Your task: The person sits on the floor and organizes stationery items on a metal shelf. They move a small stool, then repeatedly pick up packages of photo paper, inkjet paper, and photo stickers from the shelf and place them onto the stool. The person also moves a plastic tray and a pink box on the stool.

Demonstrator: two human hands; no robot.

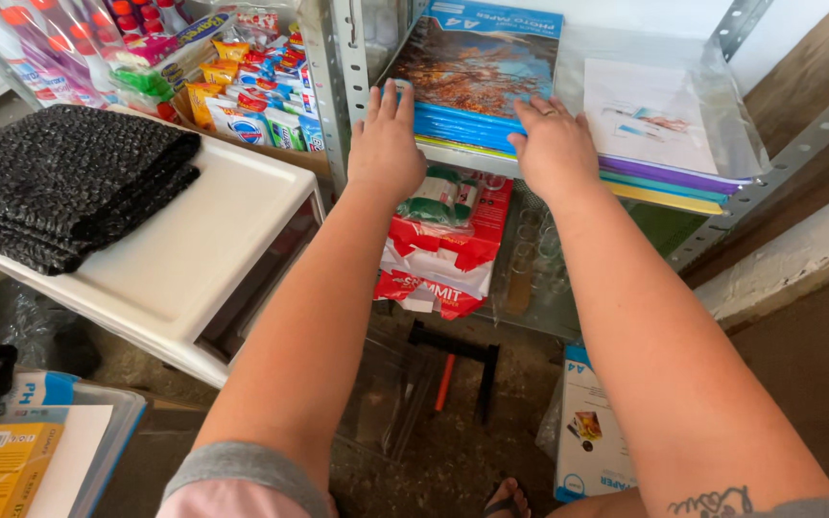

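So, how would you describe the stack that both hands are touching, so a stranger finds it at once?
Look at the grey metal shelf beside the white drawer unit. The blue paper packs lie on it, under the left hand and right hand. Only they show an autumn-tree picture.

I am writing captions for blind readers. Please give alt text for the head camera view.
Both hands, left hand and right hand, rest flat on a stack of blue paper packs on a metal shelf. Left of it, a folded black mesh lies on a white drawer unit.
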